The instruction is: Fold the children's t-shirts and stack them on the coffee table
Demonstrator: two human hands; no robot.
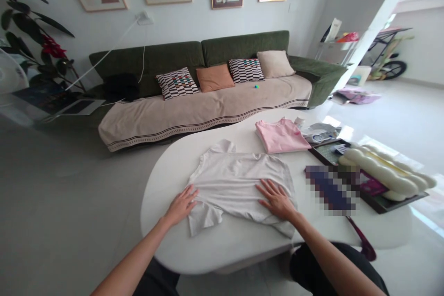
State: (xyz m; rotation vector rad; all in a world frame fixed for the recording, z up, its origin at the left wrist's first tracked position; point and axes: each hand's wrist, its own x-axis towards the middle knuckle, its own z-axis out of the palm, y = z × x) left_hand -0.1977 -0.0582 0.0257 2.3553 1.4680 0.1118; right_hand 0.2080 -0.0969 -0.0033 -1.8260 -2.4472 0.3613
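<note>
A light grey T-shirt [232,178] lies spread on the white table [166,249], its neckline towards the left and its hem towards the right. Wrinkles run along the body of the shirt. My left hand [181,203] rests flat near the shirt's collar and lower sleeve, fingers spread. Over the hem end, my right hand [276,198] lies flat on the fabric with its fingers apart. Behind the shirt, to the right, sits a folded pink shirt [282,136], which neither hand touches.
A dark tray [381,206] at the right holds a puffy cream-coloured object [385,171]. Near it lie a blurred-out dark item [329,189] and a crumpled plastic bag [321,132]. A green sofa [173,58] with several cushions stands behind the table.
</note>
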